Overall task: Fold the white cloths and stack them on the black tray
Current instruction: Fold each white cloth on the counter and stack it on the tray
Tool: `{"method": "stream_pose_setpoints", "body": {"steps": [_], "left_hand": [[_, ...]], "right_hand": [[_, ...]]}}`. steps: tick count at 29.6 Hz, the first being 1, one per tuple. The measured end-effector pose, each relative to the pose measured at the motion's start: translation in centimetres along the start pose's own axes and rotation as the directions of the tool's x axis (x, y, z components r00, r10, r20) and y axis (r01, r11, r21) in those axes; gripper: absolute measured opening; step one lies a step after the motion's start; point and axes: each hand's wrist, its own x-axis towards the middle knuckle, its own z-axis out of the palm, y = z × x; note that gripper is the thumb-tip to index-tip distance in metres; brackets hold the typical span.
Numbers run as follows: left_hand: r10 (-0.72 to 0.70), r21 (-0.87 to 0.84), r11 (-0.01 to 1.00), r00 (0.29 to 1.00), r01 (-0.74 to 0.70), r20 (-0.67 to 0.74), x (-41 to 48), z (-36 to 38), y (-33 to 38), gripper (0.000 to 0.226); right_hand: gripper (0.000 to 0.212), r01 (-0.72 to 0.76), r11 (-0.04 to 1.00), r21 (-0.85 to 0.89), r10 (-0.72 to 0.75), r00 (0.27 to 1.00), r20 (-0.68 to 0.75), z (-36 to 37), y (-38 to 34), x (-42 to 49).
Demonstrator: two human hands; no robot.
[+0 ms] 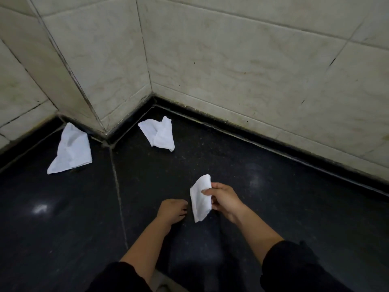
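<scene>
White cloth point(201, 199), partly folded, hangs pinched btwn thumb & fingers of R hand point(224, 200) above the dark surface point(284, 207). L hand point(171, 209) is just beside it, fingers loosely curled, holding nothing. Left cloth point(70, 149) & corner cloth point(159, 133) lie crumpled by the tiled wall point(231, 70).

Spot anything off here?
Two cloths lie crumpled near the wall: left cloth, middle cloth. No tray in view. Right hand pinches a third cloth.

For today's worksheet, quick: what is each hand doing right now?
Left hand: fingers curled, nothing visible in it; cannot tell more.
Right hand: pinching a white cloth.
</scene>
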Motion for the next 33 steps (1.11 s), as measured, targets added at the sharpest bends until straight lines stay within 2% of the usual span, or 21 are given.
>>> {"method": "stream_pose_setpoints", "body": {"steps": [2,5,7,10,15,18,25,33], "left_hand": [[-0.051,-0.178,0.982,0.996,0.063,0.071,-0.6,0.4,0.0,0.031],[-0.059,-0.263,0.960,0.985,0.101,0.161,-1.8,1.0,0.1,0.051],[-0.046,-0.322,0.939,0.972,0.121,0.229,-2.6,1.7,0.5,0.054],[0.015,-0.449,0.881,0.941,0.148,0.339,-3.7,2.6,1.4,0.044],[0.066,-0.341,0.939,0.946,0.049,0.319,-4.4,5.0,2.2,0.046],[0.108,-0.263,0.965,0.936,-0.017,0.336,-5.4,6.9,3.3,0.036],[0.205,-0.125,0.978,0.863,-0.166,0.461,-7.3,10.9,5.0,0.029],[0.123,0.077,0.974,0.778,-0.215,0.616,-9.3,15.6,4.9,0.026]], "right_hand": [[0.025,0.021,1.000,0.016,-0.022,0.999,0.039,0.1,-0.6,-0.9],[0.026,0.033,0.999,0.041,-0.036,0.996,0.083,-0.1,-1.5,-2.2],[0.027,0.043,0.997,0.071,-0.050,0.993,0.105,-0.7,-1.8,-3.1],[0.027,0.069,0.992,0.103,-0.079,0.992,0.098,-1.9,-2.2,-4.2],[0.027,0.107,0.978,0.181,-0.108,0.994,-0.005,-5.6,-1.8,-6.4],[0.028,0.138,0.971,0.193,-0.127,0.989,-0.070,-8.3,-1.4,-7.8],[0.022,0.190,0.958,0.215,-0.141,0.964,-0.227,-13.0,-0.2,-11.2],[0.027,0.277,0.895,0.350,-0.094,0.883,-0.460,-16.1,3.7,-16.3]]}}
